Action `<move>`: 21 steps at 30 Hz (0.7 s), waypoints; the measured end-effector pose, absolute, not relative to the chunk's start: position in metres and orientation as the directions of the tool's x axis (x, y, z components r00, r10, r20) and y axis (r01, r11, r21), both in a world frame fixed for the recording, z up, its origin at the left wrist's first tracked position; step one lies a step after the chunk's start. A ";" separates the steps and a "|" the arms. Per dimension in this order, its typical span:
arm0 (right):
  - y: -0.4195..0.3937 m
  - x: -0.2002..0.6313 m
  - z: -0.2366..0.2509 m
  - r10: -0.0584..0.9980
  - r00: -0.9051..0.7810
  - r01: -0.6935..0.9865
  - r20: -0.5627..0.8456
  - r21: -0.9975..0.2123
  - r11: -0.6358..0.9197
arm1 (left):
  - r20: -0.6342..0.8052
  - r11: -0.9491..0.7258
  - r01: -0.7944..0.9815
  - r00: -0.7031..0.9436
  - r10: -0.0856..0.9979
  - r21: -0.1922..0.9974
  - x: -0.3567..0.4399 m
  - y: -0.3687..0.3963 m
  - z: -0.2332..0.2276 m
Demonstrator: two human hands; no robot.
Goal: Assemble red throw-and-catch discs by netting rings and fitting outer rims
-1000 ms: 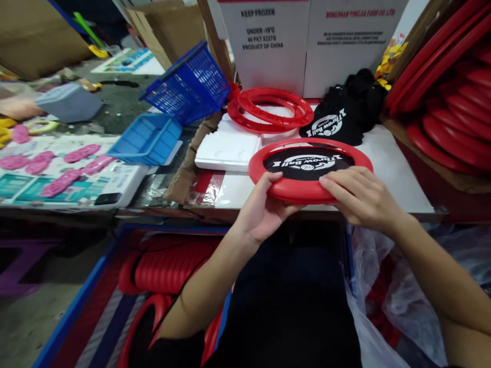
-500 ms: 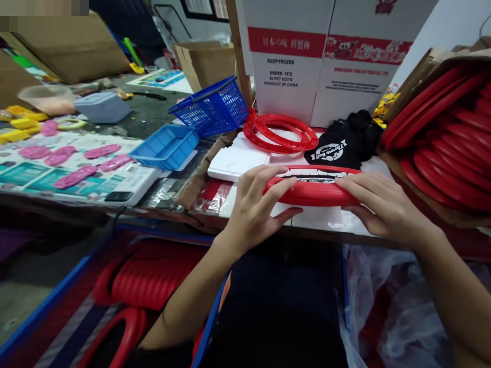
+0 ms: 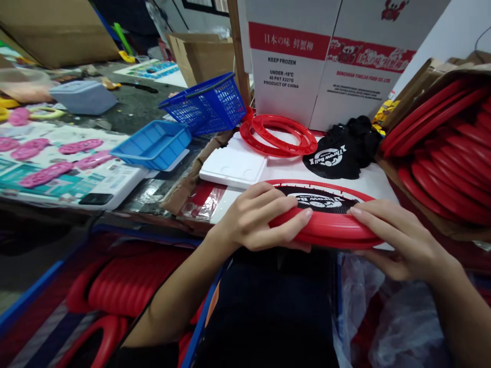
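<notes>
Your left hand (image 3: 257, 217) and right hand (image 3: 395, 237) are both clamped on the near rim of the round red plastic disc with black printed mesh (image 3: 326, 217), which overhangs the white table's (image 3: 374, 180) edge at 6 o'clock. Uneven squeezing could spring the mesh loose or tip the disc off the edge.

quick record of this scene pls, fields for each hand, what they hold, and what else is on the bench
left hand: grips the near left rim of the red disc, fingers over the top
right hand: grips the near right rim
red disc: red ring around black mesh with white print, tilted, held at the bench's near edge
behind it: two empty red rings stacked; loose black mesh pieces; white foam tray
right side: carton of red rings
left side: blue basket, blue tray
</notes>
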State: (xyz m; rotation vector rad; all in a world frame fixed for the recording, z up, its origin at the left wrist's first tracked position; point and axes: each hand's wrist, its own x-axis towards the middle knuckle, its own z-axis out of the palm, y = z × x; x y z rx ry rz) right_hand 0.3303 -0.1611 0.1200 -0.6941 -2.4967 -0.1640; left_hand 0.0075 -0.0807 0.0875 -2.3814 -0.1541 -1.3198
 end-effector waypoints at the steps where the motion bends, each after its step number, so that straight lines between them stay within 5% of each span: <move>1: -0.161 0.330 0.119 0.438 -0.729 0.504 0.526 -0.020 0.863 | 0.834 -0.901 0.301 0.541 -0.108 -0.312 0.008 -0.082 0.089; 10: -0.155 0.329 0.103 0.357 -0.670 0.495 0.651 0.033 0.868 | 0.860 -0.850 0.358 0.473 -0.193 -0.387 0.014 -0.086 0.091; 14: -0.152 0.325 0.099 0.315 -0.642 0.490 0.699 0.058 0.870 | 0.910 -0.893 0.357 0.398 -0.119 -0.273 0.020 -0.096 0.084; 17: -0.153 0.325 0.100 0.352 -0.611 0.515 0.709 0.019 0.857 | 0.922 -0.913 0.354 0.384 -0.056 -0.203 0.021 -0.104 0.083; 21: -0.157 0.329 0.103 0.430 -0.546 0.558 0.719 -0.071 0.827 | 0.890 -0.890 0.349 0.441 -0.121 -0.293 0.018 -0.102 0.089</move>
